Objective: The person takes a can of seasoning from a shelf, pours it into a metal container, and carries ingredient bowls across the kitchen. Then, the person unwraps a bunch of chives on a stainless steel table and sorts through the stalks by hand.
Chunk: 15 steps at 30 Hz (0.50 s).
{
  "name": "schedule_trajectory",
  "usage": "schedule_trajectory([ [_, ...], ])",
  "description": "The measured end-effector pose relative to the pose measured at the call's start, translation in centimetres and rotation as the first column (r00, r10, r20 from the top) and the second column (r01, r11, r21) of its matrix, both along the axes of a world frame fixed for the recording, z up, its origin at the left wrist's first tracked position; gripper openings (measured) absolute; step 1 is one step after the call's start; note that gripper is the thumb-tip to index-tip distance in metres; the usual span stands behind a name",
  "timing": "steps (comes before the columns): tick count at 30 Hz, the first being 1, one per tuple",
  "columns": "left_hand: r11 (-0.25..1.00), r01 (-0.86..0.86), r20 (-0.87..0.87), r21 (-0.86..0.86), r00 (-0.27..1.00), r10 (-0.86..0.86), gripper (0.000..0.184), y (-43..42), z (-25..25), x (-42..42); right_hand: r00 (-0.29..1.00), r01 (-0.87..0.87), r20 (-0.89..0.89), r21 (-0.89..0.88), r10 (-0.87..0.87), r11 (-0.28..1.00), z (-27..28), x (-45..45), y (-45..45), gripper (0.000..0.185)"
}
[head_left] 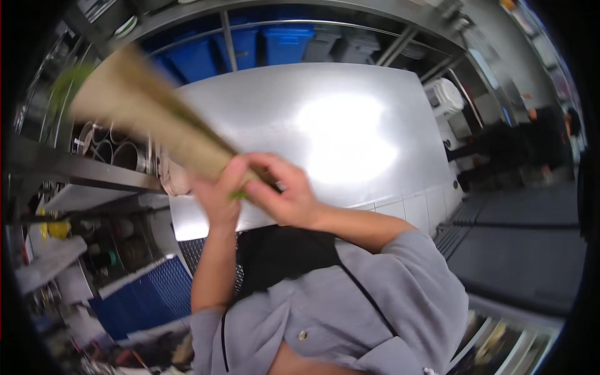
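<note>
A cone-shaped bundle wrapped in brown paper [169,122] is held up over the left part of the steel table, blurred by motion. Its wide end points to the upper left, where blurred green leaves [67,84] stick out. A little green also shows at the narrow end, between my hands. My left hand [215,194] is closed around the narrow end from the left. From the right, my right hand [284,190] grips the same end, thumb and fingers wrapped round the paper. The bundle's contents are mostly hidden.
Under my hands lies a shiny steel table [269,106]. Blue bins [286,44] stand beyond it on a low shelf. A beige cloth [173,175] is at its left edge, near metal pots [127,155]. At right are a white bucket [445,95] and a person in dark clothes [522,144].
</note>
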<state>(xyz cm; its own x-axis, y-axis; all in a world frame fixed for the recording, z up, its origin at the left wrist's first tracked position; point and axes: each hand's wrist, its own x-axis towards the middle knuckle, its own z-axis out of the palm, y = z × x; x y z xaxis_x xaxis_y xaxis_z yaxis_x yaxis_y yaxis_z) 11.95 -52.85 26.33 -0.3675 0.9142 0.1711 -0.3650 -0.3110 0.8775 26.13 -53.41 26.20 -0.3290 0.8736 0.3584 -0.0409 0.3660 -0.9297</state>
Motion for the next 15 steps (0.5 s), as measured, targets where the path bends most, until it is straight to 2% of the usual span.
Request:
schedule_trajectory([
  [1,0.999,-0.036,0.027,0.000,0.999,0.036,0.065,1.9,-0.5,3.0,0.999,0.047,0.015,-0.008,-0.047,0.999,-0.7,2.6,1.5,0.041],
  [2,0.998,0.002,0.047,-0.068,0.999,0.001,0.067,3.6,-1.5,5.6,0.995,0.093,0.032,-0.022,-0.093,0.995,-1.7,5.0,2.9,0.040],
  [5,0.945,0.113,0.133,-0.309,0.988,-0.074,0.062,7.1,-6.4,12.7,0.981,0.188,0.093,-0.265,-0.169,0.946,-5.9,11.9,5.4,0.041],
  [7,0.906,0.094,0.086,-0.412,0.994,-0.064,0.058,8.2,-10.8,14.9,0.980,0.190,0.047,-0.468,-0.191,0.863,-10.0,15.3,6.6,0.044],
  [8,0.888,0.087,0.062,-0.451,0.996,-0.066,0.056,8.6,-11.6,15.7,0.979,0.199,0.054,-0.479,-0.197,0.855,-10.6,16.3,7.0,0.046],
  [11,0.843,0.050,-0.165,-0.536,0.973,-0.162,0.048,8.7,-15.3,15.7,0.973,0.229,0.113,-0.468,-0.199,0.854,-12.6,18.3,7.0,0.055],
  [13,0.813,0.074,-0.172,-0.578,0.962,-0.210,0.050,8.1,-15.8,15.5,0.955,0.275,0.232,-0.462,-0.184,0.843,-13.3,18.5,6.8,0.055],
  [15,0.776,0.148,-0.029,-0.613,0.977,-0.209,0.055,8.0,-13.2,15.3,0.931,0.330,0.298,-0.438,-0.211,0.836,-13.9,18.4,6.9,0.053],
])
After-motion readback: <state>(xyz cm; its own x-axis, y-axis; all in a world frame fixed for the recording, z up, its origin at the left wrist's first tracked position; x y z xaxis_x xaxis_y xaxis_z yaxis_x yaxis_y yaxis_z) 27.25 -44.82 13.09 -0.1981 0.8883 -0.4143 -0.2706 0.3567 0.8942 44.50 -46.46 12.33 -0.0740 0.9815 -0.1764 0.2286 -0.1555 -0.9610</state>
